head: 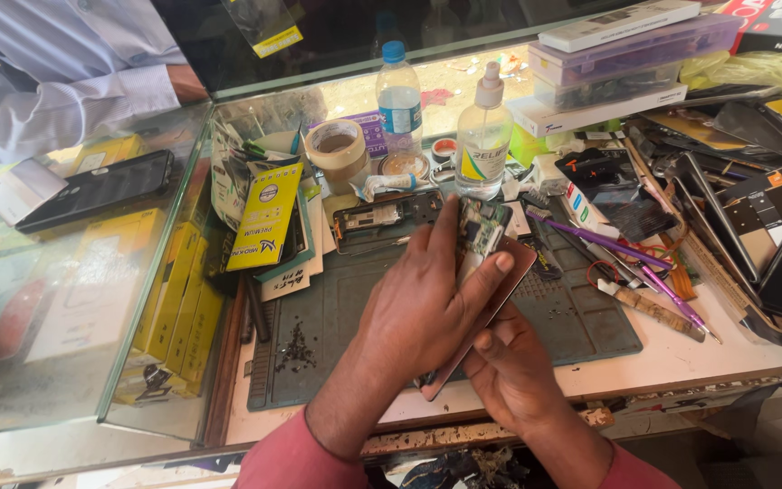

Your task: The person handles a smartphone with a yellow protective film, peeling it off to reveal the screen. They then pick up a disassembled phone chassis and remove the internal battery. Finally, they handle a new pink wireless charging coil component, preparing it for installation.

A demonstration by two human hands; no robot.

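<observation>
My left hand (423,303) lies over an opened phone (480,231), fingers pressed on its exposed board and thumb on its edge. Under it, my right hand (510,362) cups the phone's lower end and its reddish-brown back panel (510,281). The phone is tilted upright above a dark grey work mat (328,308). Part of the phone is hidden by my left hand.
On the mat's far edge lies a second opened phone frame (382,217). Behind stand a tape roll (338,145), a water bottle (399,95) and a pump bottle (483,136). Purple tools (608,244) and phone screens (753,226) lie at right. Another person's sleeve (65,91) rests on the glass counter (74,272), left.
</observation>
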